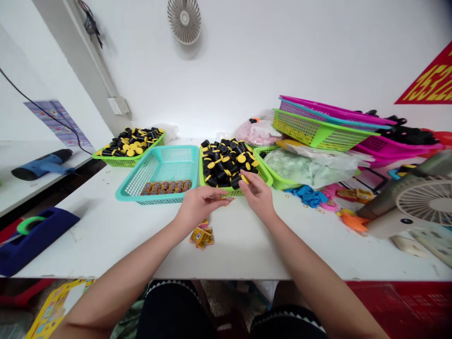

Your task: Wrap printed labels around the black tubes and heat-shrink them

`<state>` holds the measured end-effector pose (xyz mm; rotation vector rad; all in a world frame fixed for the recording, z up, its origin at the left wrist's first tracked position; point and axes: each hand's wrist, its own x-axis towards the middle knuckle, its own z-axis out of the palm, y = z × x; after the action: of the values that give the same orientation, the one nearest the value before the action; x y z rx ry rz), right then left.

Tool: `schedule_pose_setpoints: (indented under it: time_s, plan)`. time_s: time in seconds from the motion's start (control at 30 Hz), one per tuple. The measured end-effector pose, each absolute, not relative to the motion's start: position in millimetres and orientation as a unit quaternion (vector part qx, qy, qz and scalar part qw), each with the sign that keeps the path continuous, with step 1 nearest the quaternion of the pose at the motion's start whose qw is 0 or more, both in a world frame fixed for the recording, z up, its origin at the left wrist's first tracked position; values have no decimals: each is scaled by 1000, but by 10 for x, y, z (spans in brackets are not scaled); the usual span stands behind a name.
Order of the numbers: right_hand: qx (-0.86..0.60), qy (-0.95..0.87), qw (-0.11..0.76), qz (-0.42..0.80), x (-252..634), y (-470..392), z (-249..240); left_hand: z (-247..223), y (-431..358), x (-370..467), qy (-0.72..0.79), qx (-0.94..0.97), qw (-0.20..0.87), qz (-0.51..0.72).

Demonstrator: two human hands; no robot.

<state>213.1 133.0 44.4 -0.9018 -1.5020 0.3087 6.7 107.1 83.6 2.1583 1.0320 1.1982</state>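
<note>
My right hand [259, 194] pinches a small black cylinder with a yellow cap [245, 179] at the front of a green basket [265, 177] heaped with the same pieces. To its left, my left hand [197, 203] is closed at the fingertips on a thin, flat orange-edged piece, seen nearly edge-on; its kind is unclear. Below that hand, several small orange-yellow printed labels [202, 237] lie in a loose pile on the white table [240, 249]. A turquoise basket [122, 190] beside the left hand holds rows of small cylinders wrapped in orange-brown printing [165, 187].
Another green basket [122, 162] of black-and-yellow pieces stands at the back left. Stacked baskets [318, 134] and plastic bags [300, 167] fill the back right. A fan [427, 202] sits at the right, a blue tape dispenser [52, 230] at the left, a heat gun [42, 165] beyond.
</note>
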Motion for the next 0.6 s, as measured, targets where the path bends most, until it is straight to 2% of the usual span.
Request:
schedule_pose_setpoints:
  time_s: [0.1, 0.3, 0.6]
  plan:
    - [-406, -623, 637, 203, 2115, 1310, 436, 665, 1191, 162, 397, 759, 269, 440]
    - [-411, -641, 620, 189, 2102, 1303, 420, 400, 1155, 54, 429, 779, 251, 383]
    - [-403, -684, 556, 244, 2011, 1127, 560, 160, 1223, 56, 339, 818, 241, 399]
